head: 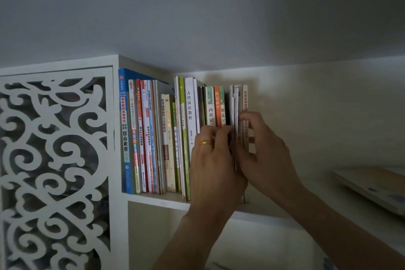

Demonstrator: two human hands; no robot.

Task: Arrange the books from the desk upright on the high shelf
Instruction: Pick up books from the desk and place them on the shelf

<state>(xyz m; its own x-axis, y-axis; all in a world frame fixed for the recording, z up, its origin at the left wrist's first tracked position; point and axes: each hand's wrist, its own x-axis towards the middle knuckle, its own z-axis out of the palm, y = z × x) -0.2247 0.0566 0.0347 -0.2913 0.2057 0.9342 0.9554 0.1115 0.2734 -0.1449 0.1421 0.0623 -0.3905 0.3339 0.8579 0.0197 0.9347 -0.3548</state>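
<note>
Your left hand (215,158) and right hand (262,149) pinch the thin books (235,112) at the row's 3 o'clock end, on the high shelf (157,200). Keep both clamped — press toward 9 o'clock until spines stand vertical.

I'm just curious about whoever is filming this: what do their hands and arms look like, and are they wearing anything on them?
Both are bare: no gloves, and no sleeves on the forearms as far as the frame shows. The left hand wears a plain gold ring on one finger. The right hand shows no ring, watch or bracelet. The nails look short and unpainted, though the dim light makes that hard to judge.
</note>
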